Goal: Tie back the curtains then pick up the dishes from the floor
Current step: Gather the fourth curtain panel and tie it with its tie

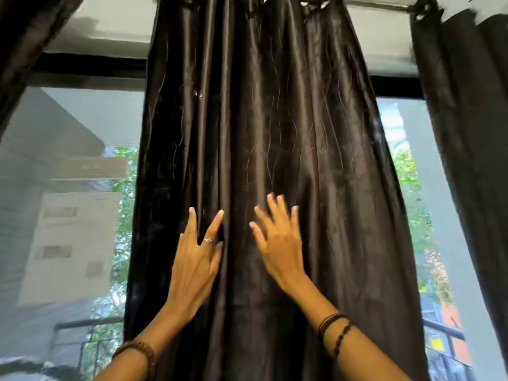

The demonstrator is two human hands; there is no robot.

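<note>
Two hands on a dark curtain

The big dark shiny curtain [264, 149] hangs from a rod [357, 2] in front of the window [82, 188], right in the middle. The left hand [196, 259] lies on its folds with fingers straight and spread, a ring [208, 240] on one finger. The right hand [277, 243] is blurry, fingers spread wide, on or just at the cloth. Neither grip holds anything. More dark curtains hang at each side. No words can be read anywhere.
</note>
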